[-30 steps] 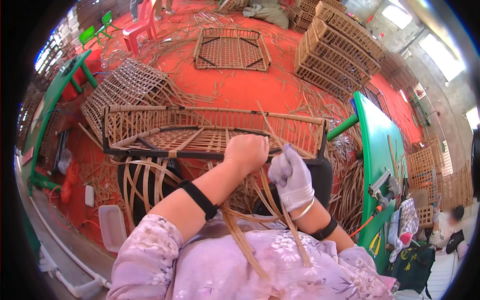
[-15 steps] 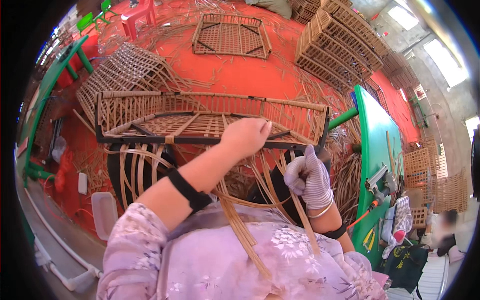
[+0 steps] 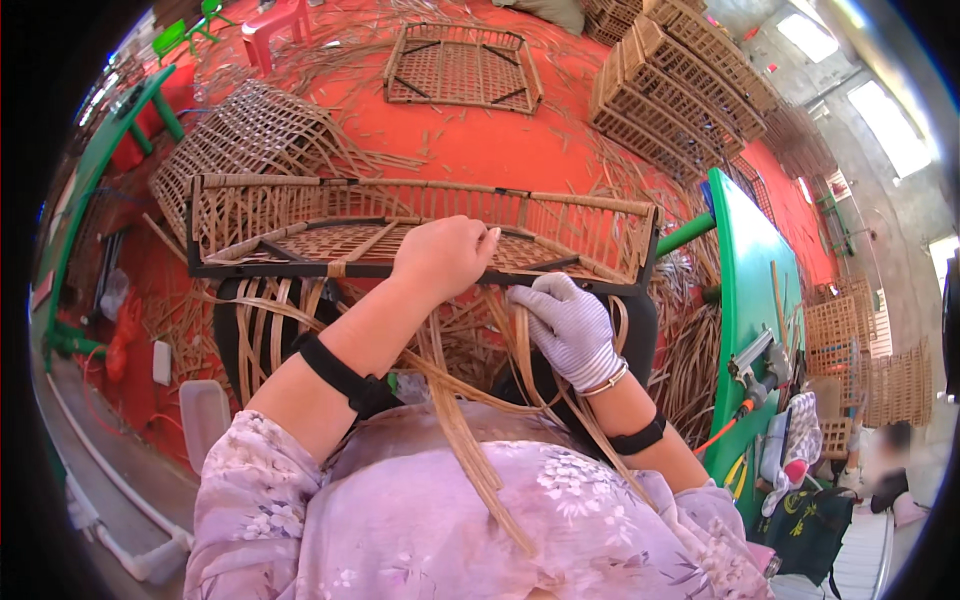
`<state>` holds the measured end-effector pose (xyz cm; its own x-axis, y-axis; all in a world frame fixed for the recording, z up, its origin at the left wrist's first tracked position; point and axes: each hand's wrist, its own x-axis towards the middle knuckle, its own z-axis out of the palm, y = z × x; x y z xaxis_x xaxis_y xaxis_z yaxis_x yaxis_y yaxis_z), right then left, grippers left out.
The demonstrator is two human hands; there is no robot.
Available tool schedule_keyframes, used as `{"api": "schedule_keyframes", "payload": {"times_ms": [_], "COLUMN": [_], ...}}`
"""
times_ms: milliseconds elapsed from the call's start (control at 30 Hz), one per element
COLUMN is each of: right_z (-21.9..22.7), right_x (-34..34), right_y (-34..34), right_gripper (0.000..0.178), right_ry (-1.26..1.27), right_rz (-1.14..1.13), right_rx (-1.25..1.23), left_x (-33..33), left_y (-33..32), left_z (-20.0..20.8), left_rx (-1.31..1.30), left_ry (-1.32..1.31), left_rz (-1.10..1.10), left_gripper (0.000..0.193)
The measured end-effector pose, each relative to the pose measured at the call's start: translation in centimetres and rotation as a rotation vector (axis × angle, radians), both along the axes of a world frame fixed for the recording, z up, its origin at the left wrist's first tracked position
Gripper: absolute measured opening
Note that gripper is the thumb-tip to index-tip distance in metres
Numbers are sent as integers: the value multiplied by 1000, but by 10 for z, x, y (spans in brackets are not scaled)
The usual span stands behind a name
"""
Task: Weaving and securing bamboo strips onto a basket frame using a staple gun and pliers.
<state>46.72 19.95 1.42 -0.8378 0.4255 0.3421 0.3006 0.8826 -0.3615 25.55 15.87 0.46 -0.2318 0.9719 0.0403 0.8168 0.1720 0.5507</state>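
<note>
The basket (image 3: pixel 350 239) rests across the knees (image 3: pixel 634 350); it looks light and springy, its dark front bar (image 3: pixel 270 271) the stiff place to hold. Loose strips (image 3: pixel 462 430) hang below, likely pliant. The left hand (image 3: pixel 445 258) curls at the bar, contents hidden; the gloved right hand (image 3: pixel 570 332) bends its fingers by a strip, pinch unclear. A green table (image 3: pixel 742 270) stands rightward.

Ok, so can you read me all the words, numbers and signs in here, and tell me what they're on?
I can't read any words, numbers or signs here.
Dark green bag: yellow marks, too small and blurred to make out.
Basket: no writing shows.
Striped glove: no writing shows.
</note>
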Motion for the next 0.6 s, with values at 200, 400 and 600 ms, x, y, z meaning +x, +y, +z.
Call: {"api": "schedule_keyframes", "payload": {"times_ms": [200,400,600], "right_z": [-27,6,28], "right_x": [-22,-31,-19], "right_y": [6,-3,-44], "right_gripper": [23,43,43], "right_ry": [525,943,850], "right_rz": [-7,-211,-286], "right_rx": [-504,-1663,-1625], "left_x": [5,8,10], "left_y": [4,4,1], "left_z": [-5,-8,-4], "left_rx": [32,125,56], "left_ry": [48,104,150], "left_rz": [-11,33,71], "left_gripper": [46,48,45]}}
